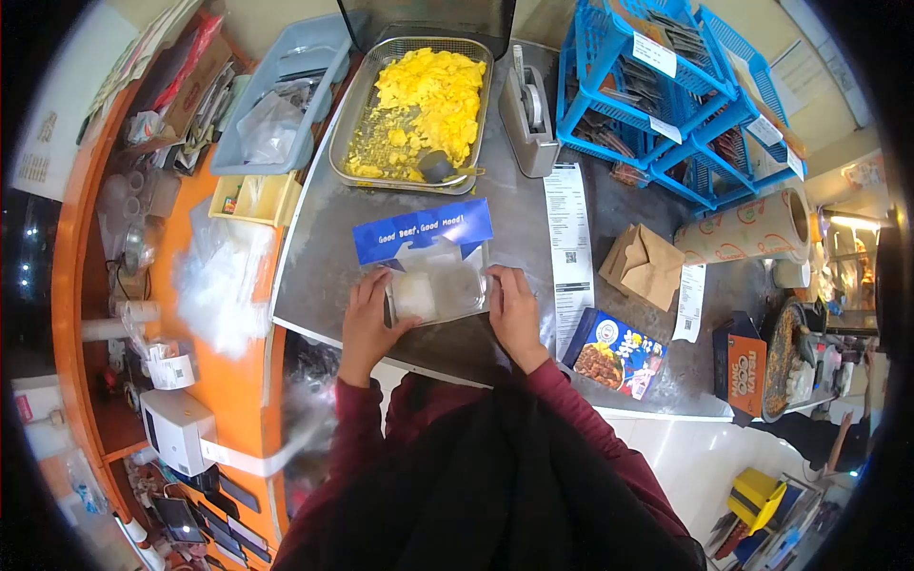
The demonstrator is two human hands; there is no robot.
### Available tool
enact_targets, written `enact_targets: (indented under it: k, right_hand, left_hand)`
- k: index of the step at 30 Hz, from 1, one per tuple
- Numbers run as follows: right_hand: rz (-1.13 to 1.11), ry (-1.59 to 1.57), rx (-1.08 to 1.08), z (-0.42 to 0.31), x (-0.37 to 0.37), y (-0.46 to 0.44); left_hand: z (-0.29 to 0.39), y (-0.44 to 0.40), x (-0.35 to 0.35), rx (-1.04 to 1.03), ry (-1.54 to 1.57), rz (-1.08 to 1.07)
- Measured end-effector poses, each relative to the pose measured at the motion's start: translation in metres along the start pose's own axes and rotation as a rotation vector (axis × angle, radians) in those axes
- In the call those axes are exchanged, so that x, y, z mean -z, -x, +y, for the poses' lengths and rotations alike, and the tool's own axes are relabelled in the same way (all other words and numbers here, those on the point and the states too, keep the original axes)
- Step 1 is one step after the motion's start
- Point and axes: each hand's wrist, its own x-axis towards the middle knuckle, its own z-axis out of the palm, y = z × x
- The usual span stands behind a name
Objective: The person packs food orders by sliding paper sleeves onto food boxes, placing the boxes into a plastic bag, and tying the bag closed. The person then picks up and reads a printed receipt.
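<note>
On the dark counter in front of me lies a meal box (440,290). Its raised blue flap (424,231) reads "Good Beef, Good Mood!". Inside, white rice (415,294) fills the left part, and clear plastic covers the right part. My left hand (369,324) grips the box's left edge, with the thumb at the near corner. At the right edge, my right hand (517,314) has its fingers curled onto the clear plastic rim. Just behind the flap stands a metal tray (343,157) of yellow scrambled egg (428,90), with a dark-ended utensil (436,167) in it.
A tape dispenser (529,119) stands right of the tray, beside a long receipt (571,257). Farther right are a brown paper packet (643,266), a closed blue box (617,354) and blue sachet racks (657,105). Bins and an orange shelf (214,381) flank the left.
</note>
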Motion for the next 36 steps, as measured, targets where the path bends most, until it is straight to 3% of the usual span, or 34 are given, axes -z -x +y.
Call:
enact_targets:
  k: [8, 12, 15, 17, 24, 30, 32, 36]
  right_hand:
    - [-0.055, -0.012, 0.009, 0.003, -0.002, 0.001]
    - [0.061, 0.048, 0.108, -0.01, -0.005, 0.0]
    - [0.027, -0.037, 0.123, -0.03, 0.001, -0.001]
    - [-0.034, -0.067, 0.2, -0.034, -0.005, -0.003]
    - [-0.236, 0.027, 0.332, -0.04, -0.041, -0.014]
    - [-0.659, 0.305, 0.224, -0.055, -0.06, -0.045]
    - [-0.693, 0.312, 0.218, -0.056, -0.06, -0.048]
    - [-0.738, 0.36, 0.268, -0.042, -0.064, -0.047]
  left_hand:
    - [0.007, -0.014, -0.004, 0.123, -0.083, -0.149]
    - [0.008, -0.017, -0.001, 0.054, -0.11, -0.088]
    - [0.005, -0.009, -0.003, -0.039, -0.073, 0.007]
    - [-0.009, -0.003, -0.017, -0.139, -0.051, 0.09]
    - [-0.005, -0.011, 0.001, -0.036, 0.012, -0.011]
    - [-0.026, -0.002, -0.011, -0.122, 0.327, -0.003]
    - [-0.023, 0.001, -0.013, -0.169, 0.35, 0.033]
    - [-0.035, 0.005, -0.025, -0.075, 0.611, 0.093]
